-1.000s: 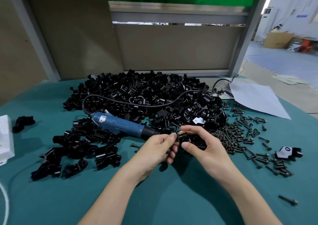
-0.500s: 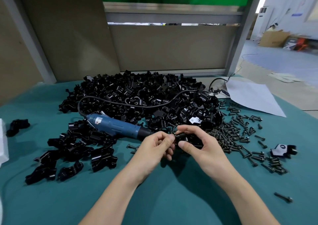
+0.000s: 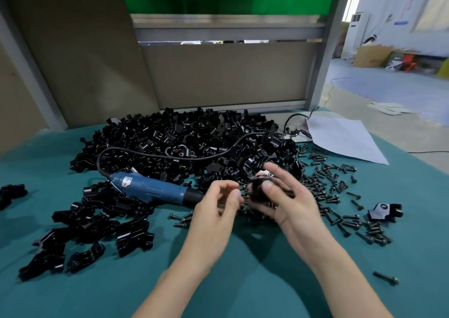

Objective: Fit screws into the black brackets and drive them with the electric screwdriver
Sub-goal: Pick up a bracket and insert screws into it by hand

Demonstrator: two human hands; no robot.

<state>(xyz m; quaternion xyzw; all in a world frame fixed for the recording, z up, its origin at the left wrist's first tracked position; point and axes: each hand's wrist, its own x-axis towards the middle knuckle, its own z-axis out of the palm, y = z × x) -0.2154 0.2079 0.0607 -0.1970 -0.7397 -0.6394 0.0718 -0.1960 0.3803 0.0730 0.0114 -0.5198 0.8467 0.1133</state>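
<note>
My right hand (image 3: 289, 198) grips a black bracket (image 3: 257, 191) just above the green table, in front of the big heap of black brackets (image 3: 182, 140). My left hand (image 3: 216, 210) is beside it, its thumb and fingertips pinching a small screw (image 3: 245, 197) at the bracket's left side; motion blur hides the detail. The blue electric screwdriver (image 3: 155, 188) lies on the table to the left of my hands, its black tip pointing at them. Loose black screws (image 3: 328, 188) are scattered to the right.
A group of brackets (image 3: 97, 220) lies front left, with one more (image 3: 12, 193) at the far left edge. The screwdriver cable (image 3: 170, 156) loops over the heap. A white sheet (image 3: 345, 137) lies back right; a single bracket (image 3: 386, 212) and a lone screw (image 3: 386, 277) lie right.
My hands have drawn slightly apart and my right hand has turned the bracket, its fingers now spread more. The camera has shifted a little; the screwdriver has not moved.
</note>
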